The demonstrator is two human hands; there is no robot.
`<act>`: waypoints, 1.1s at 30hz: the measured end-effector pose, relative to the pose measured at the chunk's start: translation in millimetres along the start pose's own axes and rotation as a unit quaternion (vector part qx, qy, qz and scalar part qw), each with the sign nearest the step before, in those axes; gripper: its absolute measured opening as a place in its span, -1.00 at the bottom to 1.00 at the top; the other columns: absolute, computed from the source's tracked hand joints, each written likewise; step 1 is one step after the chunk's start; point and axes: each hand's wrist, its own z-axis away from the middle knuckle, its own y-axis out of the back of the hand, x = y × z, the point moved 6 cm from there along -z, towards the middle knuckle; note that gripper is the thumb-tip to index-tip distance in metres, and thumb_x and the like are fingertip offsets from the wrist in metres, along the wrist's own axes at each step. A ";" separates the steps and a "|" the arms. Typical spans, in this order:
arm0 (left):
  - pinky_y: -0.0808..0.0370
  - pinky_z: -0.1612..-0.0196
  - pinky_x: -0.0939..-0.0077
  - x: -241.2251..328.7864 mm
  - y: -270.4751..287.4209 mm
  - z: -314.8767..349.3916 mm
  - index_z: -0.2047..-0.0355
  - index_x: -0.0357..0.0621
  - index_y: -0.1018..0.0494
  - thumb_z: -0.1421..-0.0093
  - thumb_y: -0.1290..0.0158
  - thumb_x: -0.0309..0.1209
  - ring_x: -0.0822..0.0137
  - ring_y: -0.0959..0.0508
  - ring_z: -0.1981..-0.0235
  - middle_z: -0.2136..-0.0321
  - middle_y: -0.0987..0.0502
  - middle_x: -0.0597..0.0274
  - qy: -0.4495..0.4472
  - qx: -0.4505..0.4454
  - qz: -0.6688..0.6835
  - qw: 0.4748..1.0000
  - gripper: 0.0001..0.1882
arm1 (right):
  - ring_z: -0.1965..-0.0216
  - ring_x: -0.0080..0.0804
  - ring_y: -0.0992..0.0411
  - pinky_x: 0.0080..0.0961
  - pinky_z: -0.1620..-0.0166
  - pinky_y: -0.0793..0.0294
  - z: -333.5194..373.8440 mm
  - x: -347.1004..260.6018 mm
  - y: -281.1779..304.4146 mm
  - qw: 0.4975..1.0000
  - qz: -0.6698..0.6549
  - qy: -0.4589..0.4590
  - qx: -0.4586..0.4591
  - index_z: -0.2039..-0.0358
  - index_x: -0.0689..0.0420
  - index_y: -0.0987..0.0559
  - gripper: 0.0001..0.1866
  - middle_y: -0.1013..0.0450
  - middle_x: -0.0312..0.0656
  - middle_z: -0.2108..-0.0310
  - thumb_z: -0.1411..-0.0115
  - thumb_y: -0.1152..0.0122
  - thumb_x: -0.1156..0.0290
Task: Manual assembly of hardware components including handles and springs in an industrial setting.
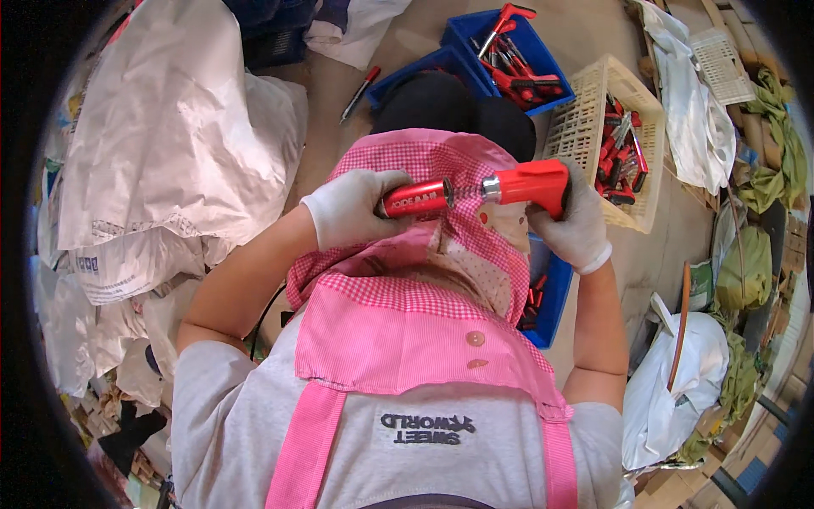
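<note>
Above a pink apron (pixel 424 331), a red tube (pixel 417 200) and an angled red handle (pixel 530 181) face each other, the white-gloved left hand (pixel 352 208) closed around the tube, the right hand (pixel 578 222), also gloved, gripping the handle, whose metal collar (pixel 491 188) points toward the tube (the thin part (pixel 466 192) between them is too small to make out). Beyond the dark-clad knees (pixel 441 106) stands a blue bin (pixel 459 32) of red tools (pixel 513 78); to the right, a cream basket (pixel 577 127) holds more of them

Elbows (pixel 202 327) bent, forearms (pixel 259 263) inward, fingers (pixel 388 181) curled
</note>
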 end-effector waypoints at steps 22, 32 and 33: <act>-0.43 0.21 0.58 -12.4 -80.9 7.9 0.16 -0.19 -0.44 -0.03 -0.20 -0.29 0.52 -0.47 0.36 0.43 -0.53 0.30 0.039 -0.352 0.133 0.926 -0.61 | 0.31 -0.43 -0.36 -0.36 0.09 -0.39 17.2 -77.5 -17.4 0.840 0.191 0.476 -0.180 0.45 -0.01 -0.46 -0.69 -0.34 -0.37 0.51 0.33 -0.22 0.34; -0.48 0.35 0.19 11.4 9.0 -15.0 0.25 -0.12 -0.39 0.04 -0.11 -0.36 -0.04 -0.53 0.40 0.43 -0.51 -0.04 0.008 0.035 -0.263 0.964 -0.69 | -0.05 -0.17 -0.33 -0.37 -0.15 -0.20 5.5 -47.6 0.5 0.883 -0.464 -0.011 0.074 -0.04 0.19 -0.37 -0.52 -0.41 -0.07 0.07 -0.11 -0.13 0.31; -0.47 0.34 0.19 12.3 7.5 -17.1 0.24 -0.13 -0.39 0.04 -0.11 -0.36 -0.05 -0.53 0.39 0.43 -0.51 -0.06 -0.021 0.051 -0.238 0.970 -0.68 | -0.03 -0.18 -0.35 -0.34 -0.15 -0.21 3.2 -67.0 19.8 0.935 -0.317 0.141 0.072 0.03 0.17 -0.43 -0.60 -0.42 -0.06 0.07 -0.08 -0.14 0.39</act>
